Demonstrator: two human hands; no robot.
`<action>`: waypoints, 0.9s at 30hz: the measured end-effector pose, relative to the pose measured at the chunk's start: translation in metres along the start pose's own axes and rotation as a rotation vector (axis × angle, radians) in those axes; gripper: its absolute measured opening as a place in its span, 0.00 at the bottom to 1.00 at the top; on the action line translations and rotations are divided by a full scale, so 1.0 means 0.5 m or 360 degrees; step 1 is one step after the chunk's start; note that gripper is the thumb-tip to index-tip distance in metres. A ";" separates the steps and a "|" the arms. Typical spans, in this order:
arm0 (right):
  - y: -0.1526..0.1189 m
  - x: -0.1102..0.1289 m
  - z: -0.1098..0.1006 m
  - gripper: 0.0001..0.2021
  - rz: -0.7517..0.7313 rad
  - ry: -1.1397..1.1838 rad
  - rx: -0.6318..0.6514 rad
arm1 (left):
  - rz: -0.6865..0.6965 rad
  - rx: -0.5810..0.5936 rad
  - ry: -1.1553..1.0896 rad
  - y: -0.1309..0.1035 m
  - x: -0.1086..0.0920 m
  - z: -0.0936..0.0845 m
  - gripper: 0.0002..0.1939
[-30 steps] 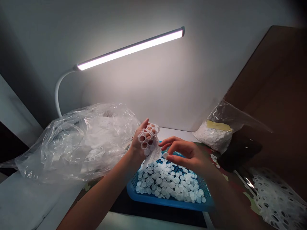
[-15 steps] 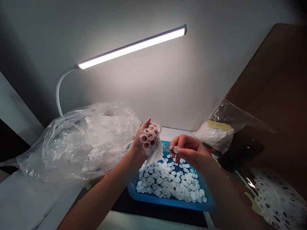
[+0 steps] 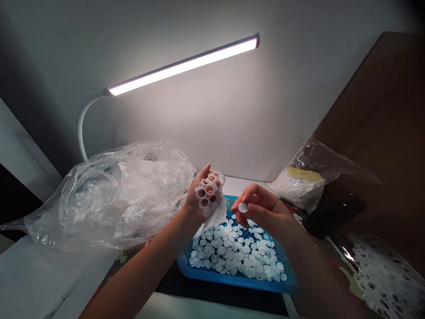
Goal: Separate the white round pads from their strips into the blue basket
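Note:
My left hand (image 3: 194, 199) holds a white sheet with round holes (image 3: 208, 191), bent over the palm and fingers, above the back left part of a blue basket. At its lower edge some discs still fill their holes. To the right, my right hand (image 3: 262, 206) pinches one small white disc (image 3: 243, 207) between thumb and fingers. The two hands are apart. Below them, the blue basket (image 3: 232, 282) contains a spread heap of white discs (image 3: 229, 248).
A large clear plastic bag (image 3: 109, 199) of white pieces lies at left. At back right is a smaller bag (image 3: 300, 188) with a yellow label. Punched white sheets (image 3: 388, 274) lie at lower right. A lit lamp (image 3: 186, 64) hangs above.
The fingers of my right hand have shifted slightly around the disc, which now shows more of its face. My left hand and the holed sheet have barely moved.

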State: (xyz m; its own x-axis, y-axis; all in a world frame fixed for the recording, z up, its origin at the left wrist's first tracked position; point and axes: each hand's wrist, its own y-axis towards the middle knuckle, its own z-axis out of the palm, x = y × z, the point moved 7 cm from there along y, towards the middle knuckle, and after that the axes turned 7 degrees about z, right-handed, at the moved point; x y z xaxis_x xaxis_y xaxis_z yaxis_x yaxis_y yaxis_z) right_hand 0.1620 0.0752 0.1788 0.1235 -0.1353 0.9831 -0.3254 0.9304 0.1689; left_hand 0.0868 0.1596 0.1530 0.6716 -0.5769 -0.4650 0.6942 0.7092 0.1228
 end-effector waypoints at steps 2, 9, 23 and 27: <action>0.002 -0.001 -0.002 0.01 0.0028 -0.0132 -0.0059 | -0.0010 -0.0035 0.0000 -0.001 0.001 0.000 0.23; 0.009 -0.020 -0.018 0.07 0.0094 -0.0793 -0.0455 | 0.0039 -0.0150 0.0050 -0.006 0.004 -0.002 0.26; -0.003 0.008 0.067 0.10 -0.0594 -0.1713 -0.0377 | 0.0109 -0.0350 0.0013 -0.008 0.012 -0.014 0.24; 0.000 0.001 0.068 0.08 -0.0549 -0.1699 -0.0325 | 0.0128 -0.0394 0.0000 -0.009 0.016 -0.019 0.25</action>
State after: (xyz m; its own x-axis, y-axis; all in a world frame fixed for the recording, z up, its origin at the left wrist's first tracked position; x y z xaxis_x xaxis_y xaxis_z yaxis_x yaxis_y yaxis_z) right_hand 0.1300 0.0636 0.1817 -0.7158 -0.5244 0.4610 -0.2581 0.8122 0.5232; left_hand 0.0865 0.1555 0.1405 0.7220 -0.5148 -0.4623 0.5542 0.8303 -0.0590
